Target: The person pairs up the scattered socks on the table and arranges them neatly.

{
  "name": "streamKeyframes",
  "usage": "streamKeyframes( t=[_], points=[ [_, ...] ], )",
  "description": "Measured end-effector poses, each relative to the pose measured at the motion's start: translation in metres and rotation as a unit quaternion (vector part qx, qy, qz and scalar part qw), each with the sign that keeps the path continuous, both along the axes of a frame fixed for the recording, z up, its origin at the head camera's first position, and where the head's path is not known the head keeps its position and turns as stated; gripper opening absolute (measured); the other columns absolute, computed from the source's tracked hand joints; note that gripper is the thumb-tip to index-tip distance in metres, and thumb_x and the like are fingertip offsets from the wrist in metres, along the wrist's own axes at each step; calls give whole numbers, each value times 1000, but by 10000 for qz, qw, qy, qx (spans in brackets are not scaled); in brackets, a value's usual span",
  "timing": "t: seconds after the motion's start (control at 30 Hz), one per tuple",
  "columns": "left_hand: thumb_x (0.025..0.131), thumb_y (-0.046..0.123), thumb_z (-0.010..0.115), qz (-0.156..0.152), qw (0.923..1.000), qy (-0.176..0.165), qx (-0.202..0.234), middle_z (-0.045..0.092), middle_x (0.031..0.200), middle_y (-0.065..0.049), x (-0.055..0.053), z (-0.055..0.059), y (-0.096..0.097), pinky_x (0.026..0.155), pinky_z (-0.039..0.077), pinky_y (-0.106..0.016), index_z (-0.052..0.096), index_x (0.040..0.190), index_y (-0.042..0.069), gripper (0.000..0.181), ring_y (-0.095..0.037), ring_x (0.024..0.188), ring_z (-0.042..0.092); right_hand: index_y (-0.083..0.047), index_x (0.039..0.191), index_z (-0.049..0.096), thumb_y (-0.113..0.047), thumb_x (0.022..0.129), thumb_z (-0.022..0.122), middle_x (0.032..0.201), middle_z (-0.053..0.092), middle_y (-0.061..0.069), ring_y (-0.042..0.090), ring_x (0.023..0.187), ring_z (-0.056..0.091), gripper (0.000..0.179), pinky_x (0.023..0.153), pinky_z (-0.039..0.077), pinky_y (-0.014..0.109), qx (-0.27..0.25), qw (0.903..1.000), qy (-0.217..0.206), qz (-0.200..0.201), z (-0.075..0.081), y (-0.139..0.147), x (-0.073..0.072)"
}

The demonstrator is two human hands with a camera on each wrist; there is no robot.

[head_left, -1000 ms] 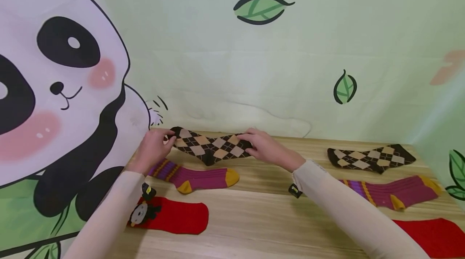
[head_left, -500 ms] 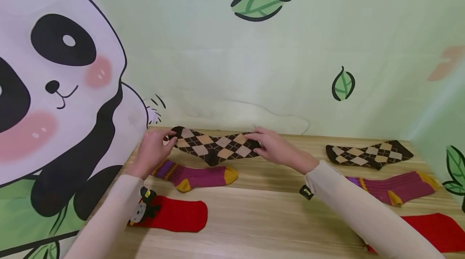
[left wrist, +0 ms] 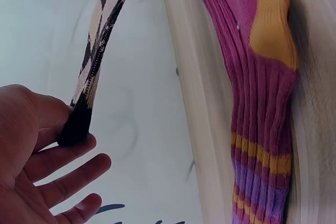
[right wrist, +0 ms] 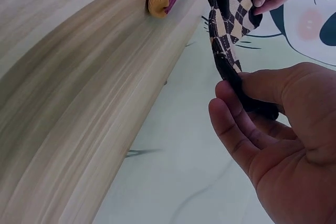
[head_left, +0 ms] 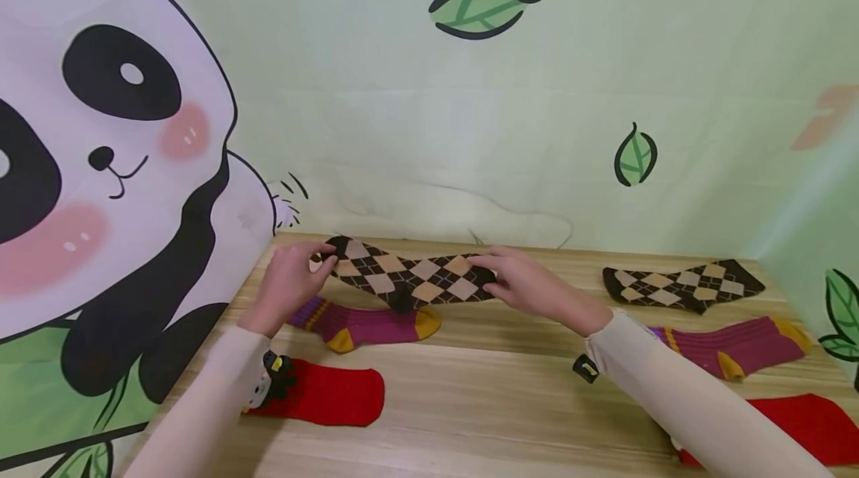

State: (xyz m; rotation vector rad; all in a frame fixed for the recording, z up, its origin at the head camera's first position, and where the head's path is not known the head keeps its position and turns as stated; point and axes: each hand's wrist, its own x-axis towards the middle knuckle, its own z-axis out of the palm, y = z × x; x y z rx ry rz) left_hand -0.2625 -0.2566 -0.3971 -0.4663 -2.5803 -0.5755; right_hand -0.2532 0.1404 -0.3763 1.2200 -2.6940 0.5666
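A black, tan and pinkish argyle sock [head_left: 416, 278] is stretched sideways between both hands, lifted off the table. My left hand [head_left: 293, 280] pinches its dark left end between thumb and finger; the left wrist view shows that black end [left wrist: 76, 125] in the grip. At the other end, my right hand [head_left: 526, 284] pinches the dark tip, and the right wrist view has the sock [right wrist: 226, 35] running from that pinch toward the left hand. Just below the held sock lies a purple sock [head_left: 376, 327] with mustard heel and toe, its top edge partly covered.
On the wooden table [head_left: 483, 396], a red sock [head_left: 342, 394] with an animal figure lies at front left. To the right lie another argyle sock [head_left: 684, 286], a purple sock [head_left: 758, 350] and a red sock [head_left: 805, 429]. A printed cloth wall [head_left: 510, 120] stands behind.
Both hands have shifted to the right with the argyle sock between them, the right hand farther than the left. The socks on the table lie as before.
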Motion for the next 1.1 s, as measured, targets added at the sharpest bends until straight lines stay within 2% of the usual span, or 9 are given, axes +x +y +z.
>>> streamKeyframes(
  t=[0.03,0.1,0.27,0.37,0.47,0.6,0.83,0.97,1.1],
  points=[
    [97,14,71,-35,10000,29,4,76,104,-18,1,0,1,56,47,-38,77,111,-1,21,-12,49,43,1,141,60,-4,94,74,135,63,21,29,109,66,49,90,56,42,3,10000,0,-7,0,1,1],
    [96,13,71,-94,9999,23,41,77,104,-18,2,0,2,52,41,-34,77,110,0,21,-9,45,30,1,141,59,-4,94,74,136,62,21,27,105,66,50,89,57,41,-11,10000,9,-3,0,4,3],
    [97,13,70,-118,9999,-52,68,77,99,-16,7,2,5,47,33,-30,78,110,1,19,-6,42,24,0,140,60,-4,93,74,130,66,20,15,84,62,49,77,56,33,-65,10000,-55,-21,-1,10,8],
    [97,15,70,-96,9997,-182,114,76,97,-15,10,2,8,46,32,-29,78,111,2,20,-6,41,24,1,139,61,-3,94,73,114,71,14,6,70,56,47,67,54,26,-161,9992,-354,-66,0,13,12],
    [97,15,70,-70,9995,-272,122,76,100,-15,11,1,11,48,34,-30,78,111,3,20,-6,42,25,2,136,62,-1,93,72,94,70,7,2,62,51,44,58,51,23,-264,9979,-582,-79,1,17,15],
    [97,17,71,-81,9992,-367,125,76,107,-15,15,0,15,51,38,-30,78,112,3,21,-6,43,25,3,135,63,0,92,73,85,64,1,1,62,50,44,57,50,22,-301,9981,-538,-27,3,21,20],
    [96,15,73,-205,9980,-535,265,76,106,-15,24,3,24,43,31,-25,78,112,2,21,-5,41,23,3,134,64,1,91,75,84,61,-1,2,67,52,44,60,51,22,-352,9992,-195,15,0,33,30],
    [95,15,73,-294,9980,-487,287,77,105,-14,28,1,30,43,30,-25,79,110,3,19,-3,42,22,2,133,64,3,90,75,89,62,2,4,70,56,45,60,52,23,-394,9992,-98,17,-1,43,37],
    [95,17,75,-344,9974,-572,267,77,104,-13,31,0,36,40,28,-24,79,110,5,20,-4,41,22,2,135,62,4,89,75,87,62,2,6,69,58,47,60,52,23,-511,9986,-101,2,-3,53,42]
  ],
)
